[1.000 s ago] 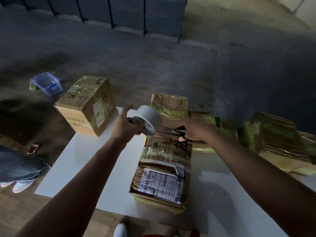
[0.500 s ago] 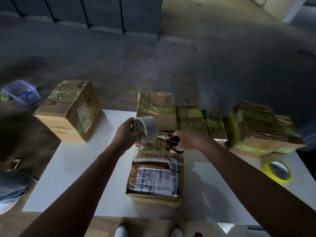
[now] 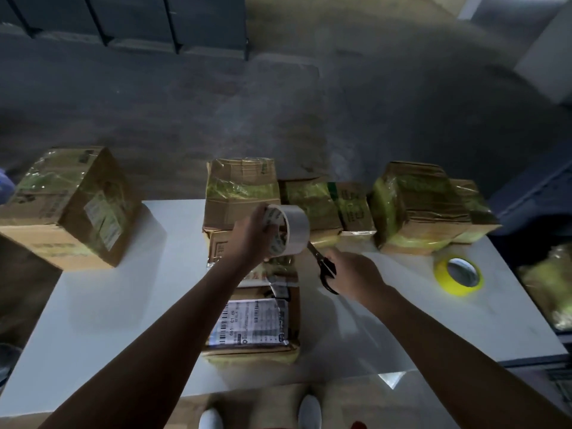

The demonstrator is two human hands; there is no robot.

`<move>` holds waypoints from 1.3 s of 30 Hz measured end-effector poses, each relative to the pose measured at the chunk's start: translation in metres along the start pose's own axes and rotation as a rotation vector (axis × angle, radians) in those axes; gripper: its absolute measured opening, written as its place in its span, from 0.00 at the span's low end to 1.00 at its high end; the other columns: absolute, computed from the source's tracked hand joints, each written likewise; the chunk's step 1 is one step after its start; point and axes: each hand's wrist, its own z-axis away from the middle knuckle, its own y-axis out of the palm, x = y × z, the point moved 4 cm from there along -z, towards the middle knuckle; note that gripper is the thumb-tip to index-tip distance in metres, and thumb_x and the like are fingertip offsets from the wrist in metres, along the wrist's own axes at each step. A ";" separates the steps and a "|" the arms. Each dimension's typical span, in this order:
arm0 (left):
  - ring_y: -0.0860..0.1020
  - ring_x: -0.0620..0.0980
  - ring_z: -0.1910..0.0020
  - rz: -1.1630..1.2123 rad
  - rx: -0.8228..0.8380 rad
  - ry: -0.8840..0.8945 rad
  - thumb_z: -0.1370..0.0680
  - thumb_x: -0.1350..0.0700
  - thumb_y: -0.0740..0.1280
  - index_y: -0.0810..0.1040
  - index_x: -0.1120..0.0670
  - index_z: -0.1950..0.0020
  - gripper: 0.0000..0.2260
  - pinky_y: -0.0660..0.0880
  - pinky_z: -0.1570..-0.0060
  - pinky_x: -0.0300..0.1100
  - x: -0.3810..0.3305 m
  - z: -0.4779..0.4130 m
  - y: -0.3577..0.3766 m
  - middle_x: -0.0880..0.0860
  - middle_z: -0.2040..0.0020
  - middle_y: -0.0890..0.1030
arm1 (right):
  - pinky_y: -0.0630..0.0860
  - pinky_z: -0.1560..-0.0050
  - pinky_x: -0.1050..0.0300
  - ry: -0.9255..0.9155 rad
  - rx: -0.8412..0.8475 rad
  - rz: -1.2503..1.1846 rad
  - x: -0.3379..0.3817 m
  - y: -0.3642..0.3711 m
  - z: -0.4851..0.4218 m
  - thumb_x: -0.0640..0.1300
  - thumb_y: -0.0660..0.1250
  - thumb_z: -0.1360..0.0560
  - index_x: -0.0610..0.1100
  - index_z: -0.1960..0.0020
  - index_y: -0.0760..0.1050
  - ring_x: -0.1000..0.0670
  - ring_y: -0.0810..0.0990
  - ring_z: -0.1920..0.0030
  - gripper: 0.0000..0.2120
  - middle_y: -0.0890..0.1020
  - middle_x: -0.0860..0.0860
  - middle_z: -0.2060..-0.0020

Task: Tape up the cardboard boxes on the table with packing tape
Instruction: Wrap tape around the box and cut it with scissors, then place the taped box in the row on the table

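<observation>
Both sets of fingers are full, left hand point(image 3: 247, 241) curled round the tape roll point(image 3: 292, 232), right hand point(image 3: 356, 274) gripping scissors point(image 3: 324, 268), so slack tape may fold onto itself.

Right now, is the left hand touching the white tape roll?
Touching. The head view shows the left hand gripping the white tape roll, with its fingers curled over the roll's rim.

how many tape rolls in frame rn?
2. A pale roll held in the left hand above the centre box; a yellow roll lying flat on the table near its right edge. More could be hidden behind boxes.
</observation>
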 end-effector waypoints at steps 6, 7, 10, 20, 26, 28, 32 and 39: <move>0.76 0.48 0.62 -0.137 -0.007 0.059 0.24 0.58 0.69 0.81 0.60 0.48 0.07 0.65 0.70 0.33 -0.021 0.000 0.030 0.57 0.55 0.82 | 0.73 0.51 0.54 0.099 0.215 0.041 -0.034 0.044 0.022 0.50 0.63 0.23 0.42 0.34 0.67 0.42 0.79 0.46 0.21 0.80 0.43 0.46; 0.77 0.49 0.63 -0.153 -0.007 0.071 0.23 0.57 0.69 0.82 0.60 0.50 0.07 0.66 0.69 0.37 -0.024 0.002 0.034 0.57 0.57 0.83 | 0.73 0.50 0.54 0.120 0.238 0.023 -0.037 0.049 0.023 0.49 0.63 0.23 0.41 0.35 0.68 0.41 0.79 0.46 0.19 0.80 0.43 0.46; 0.78 0.51 0.65 -0.162 -0.017 0.126 0.24 0.58 0.71 0.83 0.62 0.55 0.07 0.66 0.70 0.37 -0.031 0.010 0.043 0.57 0.61 0.82 | 0.73 0.50 0.53 0.143 0.326 0.010 -0.035 0.065 0.025 0.47 0.61 0.22 0.38 0.39 0.69 0.40 0.79 0.46 0.16 0.80 0.41 0.46; 0.77 0.58 0.66 -0.320 -0.029 0.167 0.25 0.59 0.71 0.78 0.62 0.62 0.09 0.63 0.69 0.41 -0.034 0.022 0.058 0.59 0.66 0.80 | 0.73 0.45 0.50 0.135 0.533 0.050 -0.024 0.100 0.023 0.48 0.67 0.23 0.37 0.33 0.66 0.39 0.76 0.40 0.23 0.76 0.41 0.40; 0.80 0.58 0.58 -0.409 0.053 0.167 0.22 0.54 0.67 0.84 0.60 0.53 0.11 0.69 0.64 0.44 -0.032 0.019 0.069 0.59 0.57 0.83 | 0.73 0.45 0.52 0.104 0.517 0.022 -0.020 0.107 0.026 0.48 0.67 0.24 0.39 0.32 0.65 0.41 0.76 0.40 0.25 0.76 0.42 0.40; 0.80 0.58 0.57 -0.439 0.060 0.166 0.21 0.52 0.65 0.83 0.59 0.51 0.12 0.69 0.63 0.43 -0.031 0.019 0.073 0.59 0.56 0.83 | 0.72 0.47 0.54 0.094 0.532 -0.015 -0.018 0.107 0.027 0.44 0.65 0.24 0.38 0.33 0.65 0.41 0.77 0.42 0.22 0.76 0.41 0.41; 0.80 0.60 0.56 -0.476 0.057 0.142 0.21 0.51 0.64 0.82 0.59 0.53 0.13 0.69 0.63 0.44 -0.029 0.018 0.076 0.59 0.55 0.82 | 0.73 0.48 0.53 0.088 0.563 -0.047 -0.018 0.093 0.025 0.40 0.60 0.22 0.39 0.33 0.68 0.41 0.77 0.42 0.17 0.77 0.42 0.42; 0.80 0.59 0.56 -0.470 0.053 0.008 0.21 0.52 0.63 0.80 0.61 0.52 0.13 0.68 0.65 0.42 -0.024 0.009 0.080 0.60 0.54 0.82 | 0.77 0.72 0.58 0.472 0.124 -1.123 -0.033 0.040 0.019 0.46 0.53 0.17 0.39 0.45 0.73 0.50 0.81 0.72 0.14 0.81 0.43 0.63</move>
